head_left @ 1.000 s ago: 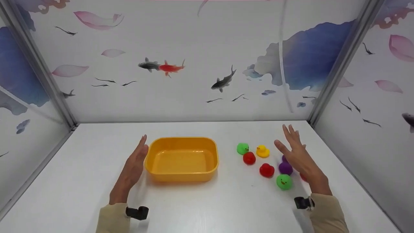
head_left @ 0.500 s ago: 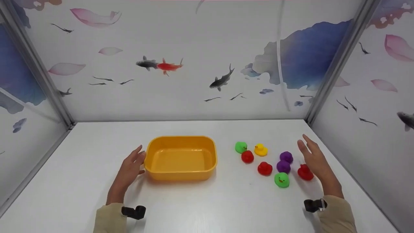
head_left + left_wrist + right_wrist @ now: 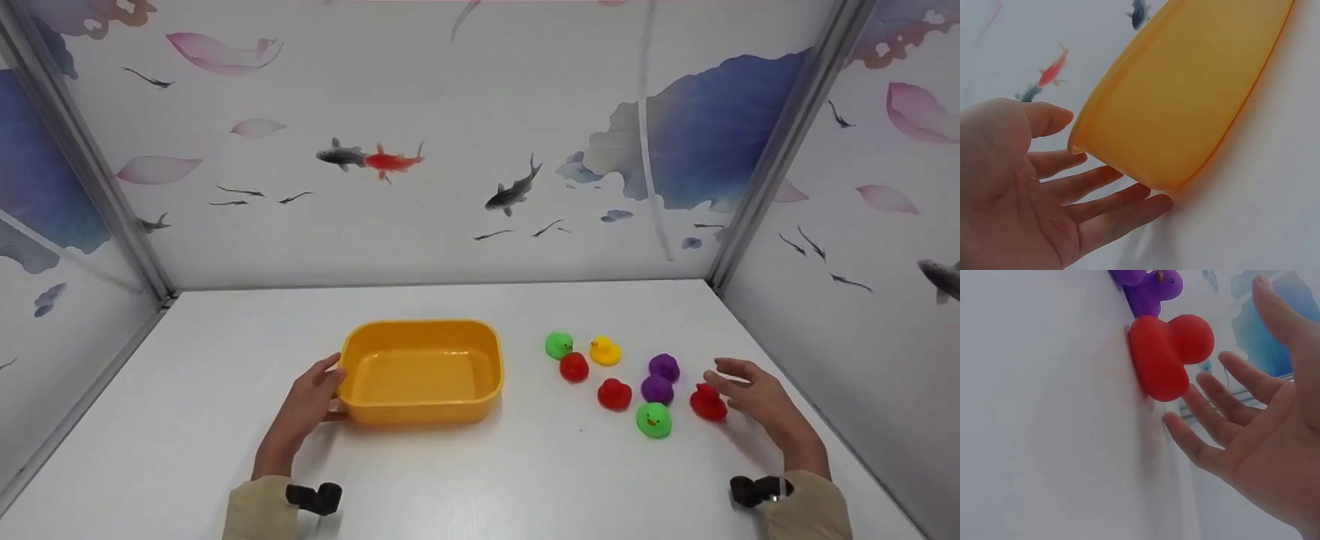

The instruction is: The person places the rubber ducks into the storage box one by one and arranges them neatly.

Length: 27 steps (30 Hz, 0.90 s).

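Observation:
My left hand [image 3: 306,397] is at the left end of a yellow plastic basin [image 3: 424,412]. In the left wrist view its fingers [image 3: 1120,216] stretch out, spread, along the basin's end wall, the thumb by the rim. The basin stands upright with nothing in it. At the far right of the table, my right hand [image 3: 766,397] is beside a red rubber duck [image 3: 708,403]. The right wrist view has the fingers [image 3: 1193,444] spread and loosely bent close to that red duck [image 3: 1162,360], the palm holding nothing.
Left of that duck lie two purple ducks [image 3: 658,390], a green duck [image 3: 654,421] and a red duck [image 3: 614,394]. Farther back are another red duck [image 3: 574,367], a green duck [image 3: 558,346] and a yellow duck [image 3: 605,351]. Printed panels wall in the white table [image 3: 480,480].
My left hand has come down and in against the basin's left end. My right hand has moved right and lowered from above the ducks to beside the rightmost red one.

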{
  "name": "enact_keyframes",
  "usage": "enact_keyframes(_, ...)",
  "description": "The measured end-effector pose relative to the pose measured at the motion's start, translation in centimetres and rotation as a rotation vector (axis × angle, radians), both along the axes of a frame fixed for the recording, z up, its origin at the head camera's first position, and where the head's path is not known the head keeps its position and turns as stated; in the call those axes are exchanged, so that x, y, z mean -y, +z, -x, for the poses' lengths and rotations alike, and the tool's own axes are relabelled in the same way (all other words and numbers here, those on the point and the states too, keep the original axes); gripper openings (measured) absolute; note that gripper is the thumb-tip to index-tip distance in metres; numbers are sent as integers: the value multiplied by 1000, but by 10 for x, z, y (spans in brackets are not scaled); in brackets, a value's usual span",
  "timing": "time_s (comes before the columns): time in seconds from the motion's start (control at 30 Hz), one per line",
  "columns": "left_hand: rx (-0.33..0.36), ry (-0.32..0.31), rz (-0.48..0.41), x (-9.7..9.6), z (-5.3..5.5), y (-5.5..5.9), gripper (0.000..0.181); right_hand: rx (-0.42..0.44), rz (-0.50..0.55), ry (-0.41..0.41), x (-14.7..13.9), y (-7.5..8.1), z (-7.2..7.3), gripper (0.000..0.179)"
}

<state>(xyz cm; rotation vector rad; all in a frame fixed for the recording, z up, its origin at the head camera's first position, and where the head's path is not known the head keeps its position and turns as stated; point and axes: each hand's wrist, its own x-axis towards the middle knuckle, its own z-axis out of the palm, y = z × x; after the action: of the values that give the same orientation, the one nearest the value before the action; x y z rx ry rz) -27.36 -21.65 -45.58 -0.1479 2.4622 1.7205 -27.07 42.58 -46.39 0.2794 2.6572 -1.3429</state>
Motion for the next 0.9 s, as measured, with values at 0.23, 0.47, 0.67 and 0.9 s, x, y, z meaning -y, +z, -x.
enact_keyframes(0.23, 12, 6, -5, -1, 1, -3, 56, 55, -32, 36, -4, -5, -2, 92)
enact_keyframes(0.47, 25, 18, 15, 0, 0, -5, 56, 62, -36, 24, 2, -6, -1, 91)
enact_keyframes(0.67, 24, 18, 11, 3, -1, -6, 56, 56, -65, 13, 5, -6, 2, 89)
enact_keyframes(0.9, 18, 26, -13, -2, 6, -7, 56, 73, -118, -16, 0, -5, 2, 84)
